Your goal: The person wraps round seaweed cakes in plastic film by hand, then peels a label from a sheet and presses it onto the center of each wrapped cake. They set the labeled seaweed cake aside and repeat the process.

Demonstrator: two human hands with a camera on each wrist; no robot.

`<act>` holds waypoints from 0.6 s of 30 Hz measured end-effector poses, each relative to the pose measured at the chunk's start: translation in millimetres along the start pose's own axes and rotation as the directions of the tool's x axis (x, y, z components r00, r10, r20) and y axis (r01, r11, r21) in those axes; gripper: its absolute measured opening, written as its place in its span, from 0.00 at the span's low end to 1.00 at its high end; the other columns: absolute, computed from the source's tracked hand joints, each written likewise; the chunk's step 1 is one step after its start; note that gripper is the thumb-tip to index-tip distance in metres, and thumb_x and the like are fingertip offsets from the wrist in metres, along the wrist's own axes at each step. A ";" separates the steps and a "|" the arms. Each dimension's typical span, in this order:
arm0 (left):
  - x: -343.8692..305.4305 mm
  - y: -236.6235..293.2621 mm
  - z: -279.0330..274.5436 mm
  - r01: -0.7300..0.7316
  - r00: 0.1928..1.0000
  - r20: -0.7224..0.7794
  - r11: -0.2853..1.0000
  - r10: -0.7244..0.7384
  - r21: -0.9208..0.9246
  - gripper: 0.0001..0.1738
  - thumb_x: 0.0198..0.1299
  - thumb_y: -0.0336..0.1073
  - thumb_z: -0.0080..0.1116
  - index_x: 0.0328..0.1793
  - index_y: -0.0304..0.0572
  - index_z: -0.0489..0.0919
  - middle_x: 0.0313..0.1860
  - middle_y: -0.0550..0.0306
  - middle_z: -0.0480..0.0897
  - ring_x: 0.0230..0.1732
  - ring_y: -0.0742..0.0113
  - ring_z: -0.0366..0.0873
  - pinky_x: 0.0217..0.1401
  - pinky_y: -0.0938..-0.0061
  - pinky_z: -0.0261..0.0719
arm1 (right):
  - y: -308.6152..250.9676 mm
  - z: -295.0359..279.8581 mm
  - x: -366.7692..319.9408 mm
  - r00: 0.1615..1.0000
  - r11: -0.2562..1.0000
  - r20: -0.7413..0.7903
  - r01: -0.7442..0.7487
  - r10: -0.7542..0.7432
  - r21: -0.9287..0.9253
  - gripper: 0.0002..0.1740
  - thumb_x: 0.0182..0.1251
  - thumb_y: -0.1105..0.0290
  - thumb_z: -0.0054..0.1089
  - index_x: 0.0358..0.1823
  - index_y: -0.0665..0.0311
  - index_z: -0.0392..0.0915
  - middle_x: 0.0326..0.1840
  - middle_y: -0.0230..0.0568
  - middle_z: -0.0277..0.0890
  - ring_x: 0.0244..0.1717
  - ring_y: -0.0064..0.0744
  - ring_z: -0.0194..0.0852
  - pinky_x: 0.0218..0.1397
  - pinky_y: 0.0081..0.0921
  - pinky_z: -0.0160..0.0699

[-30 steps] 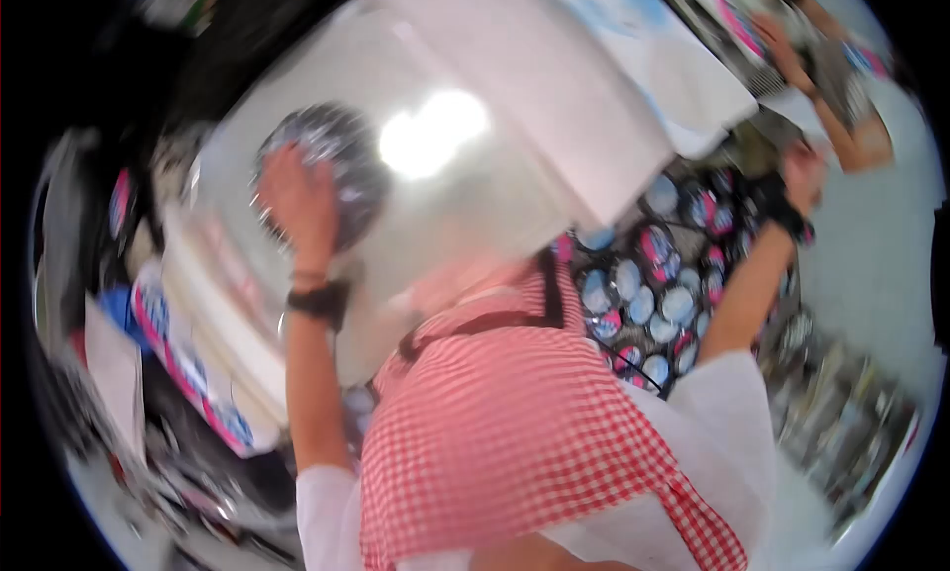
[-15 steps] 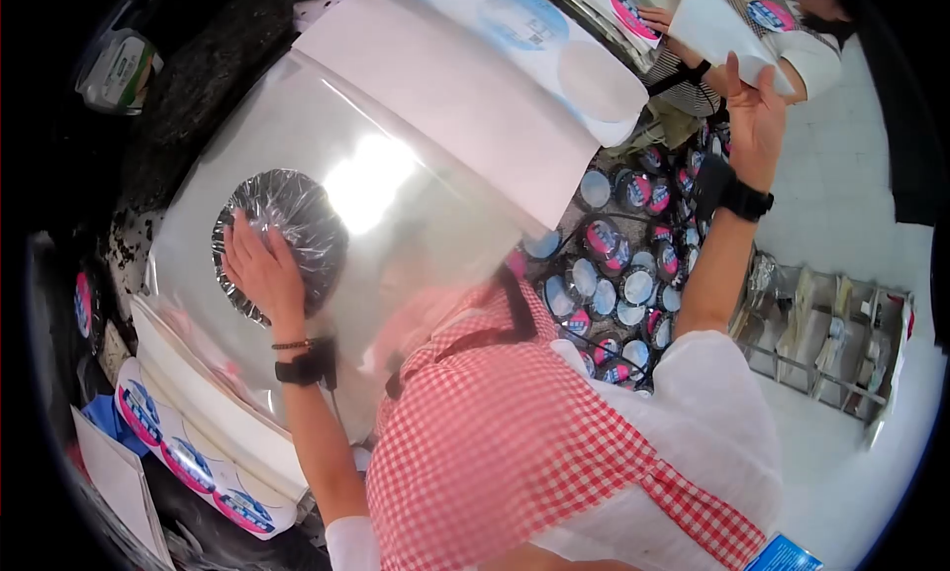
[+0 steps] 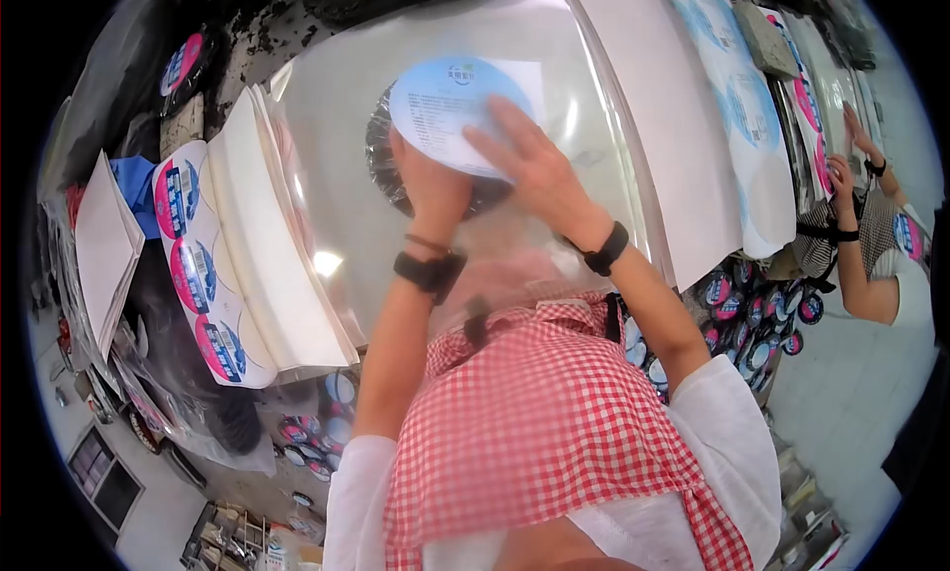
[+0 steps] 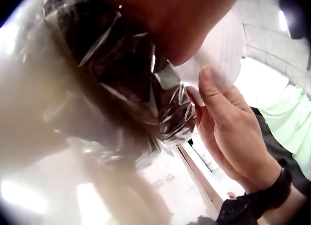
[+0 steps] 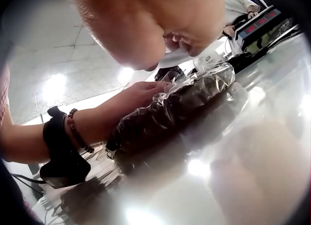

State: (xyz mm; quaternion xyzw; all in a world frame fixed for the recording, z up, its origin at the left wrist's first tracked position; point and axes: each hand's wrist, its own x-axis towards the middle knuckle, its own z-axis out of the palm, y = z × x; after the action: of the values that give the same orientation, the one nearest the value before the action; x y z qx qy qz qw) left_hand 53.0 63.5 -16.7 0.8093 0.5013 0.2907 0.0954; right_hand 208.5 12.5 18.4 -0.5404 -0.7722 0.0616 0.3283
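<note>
A round dark package in crinkled clear film (image 3: pixel 381 160) lies on a shiny clear sheet. My left hand (image 3: pixel 430 180) rests on it, the fingertips hidden under a round pale blue label (image 3: pixel 445 106) in the head view; the right wrist view shows this hand (image 5: pixel 131 101) laid along the package (image 5: pixel 170 108). Over the package, my right hand (image 3: pixel 549 180) holds the label at its right side. The left wrist view has the right hand's thumb and fingers (image 4: pixel 206 79) pinching the label (image 4: pixel 226 50) beside the wrapped package (image 4: pixel 112 50).
Pale sheets (image 3: pixel 262 225) and a strip of pink-and-blue labels (image 3: pixel 198 264) lie left. On the right are a pale sheet (image 3: pixel 643 106) and a strip of blue labels (image 3: pixel 732 106). Another person's arm (image 3: pixel 856 244) is at the far right. Many round labelled packages (image 3: pixel 752 314) sit below.
My right hand has come in from the far right with the label, now above the package. My left hand stays on the package; the head view has turned.
</note>
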 end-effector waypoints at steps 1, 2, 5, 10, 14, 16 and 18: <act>-1.3 -0.5 -0.7 0.023 0.999 0.026 0.998 -0.022 -0.056 0.20 0.65 0.39 0.52 0.61 0.44 0.76 0.61 0.52 0.78 0.62 0.54 0.73 0.63 0.59 0.67 | 1.9 2.1 1.9 1.000 1.000 0.021 0.011 -0.011 0.005 0.32 0.59 0.77 0.54 0.65 0.41 0.72 0.74 0.47 0.59 0.69 0.49 0.65 0.64 0.37 0.76; -2.8 -0.3 -1.1 0.044 0.998 0.055 0.992 -0.037 -0.114 0.20 0.64 0.38 0.53 0.62 0.43 0.76 0.61 0.52 0.78 0.61 0.54 0.74 0.61 0.61 0.70 | 1.7 -0.4 3.7 0.999 1.000 0.039 0.017 -0.017 0.007 0.32 0.58 0.77 0.54 0.66 0.41 0.72 0.74 0.47 0.59 0.69 0.48 0.65 0.64 0.37 0.76; -23.5 -9.7 17.7 0.122 0.992 0.047 0.946 -0.113 -0.301 0.23 0.62 0.35 0.58 0.64 0.42 0.74 0.60 0.53 0.79 0.58 0.55 0.77 0.57 0.66 0.75 | -1.3 -1.9 3.2 0.996 0.998 0.074 0.047 -0.049 0.033 0.33 0.57 0.77 0.55 0.66 0.43 0.71 0.73 0.47 0.59 0.69 0.49 0.65 0.64 0.37 0.76; -14.2 -8.9 1.5 0.254 0.906 0.385 0.953 -0.174 -0.166 0.28 0.66 0.43 0.54 0.71 0.45 0.68 0.67 0.54 0.73 0.67 0.60 0.71 0.67 0.63 0.70 | -0.4 1.0 2.5 0.993 0.997 0.093 0.073 -0.075 0.030 0.34 0.56 0.76 0.56 0.67 0.48 0.69 0.74 0.49 0.58 0.69 0.48 0.64 0.65 0.37 0.75; -31.6 -31.8 17.4 0.265 0.727 0.656 0.964 -0.201 0.002 0.33 0.70 0.49 0.46 0.77 0.47 0.57 0.75 0.54 0.62 0.74 0.58 0.60 0.74 0.59 0.61 | 5.3 2.3 5.5 0.983 0.994 0.167 0.057 -0.072 0.093 0.35 0.54 0.72 0.60 0.68 0.52 0.68 0.74 0.49 0.58 0.70 0.46 0.64 0.65 0.39 0.73; -41.4 -40.8 25.0 0.226 0.789 0.592 0.973 -0.164 -0.033 0.34 0.70 0.50 0.45 0.78 0.47 0.55 0.76 0.54 0.60 0.75 0.57 0.58 0.75 0.58 0.58 | 4.7 -9.9 11.0 0.964 0.990 0.255 0.038 -0.072 0.136 0.33 0.55 0.70 0.61 0.67 0.54 0.69 0.73 0.50 0.59 0.69 0.46 0.65 0.65 0.39 0.72; -61.1 -54.7 42.4 -0.116 0.941 0.335 0.967 0.035 0.225 0.34 0.69 0.49 0.48 0.77 0.47 0.57 0.74 0.53 0.62 0.74 0.56 0.60 0.75 0.57 0.58 | 2.3 -33.8 20.9 0.936 0.977 0.349 -0.036 -0.041 0.212 0.29 0.58 0.68 0.60 0.64 0.58 0.71 0.71 0.51 0.63 0.67 0.46 0.66 0.63 0.38 0.71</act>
State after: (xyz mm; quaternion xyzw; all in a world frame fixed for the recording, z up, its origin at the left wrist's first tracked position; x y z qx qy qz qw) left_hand 15.6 42.5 -98.4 0.8707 0.4785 0.0918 0.0670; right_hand 225.6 23.0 52.8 -0.4809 -0.8079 0.2400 0.2416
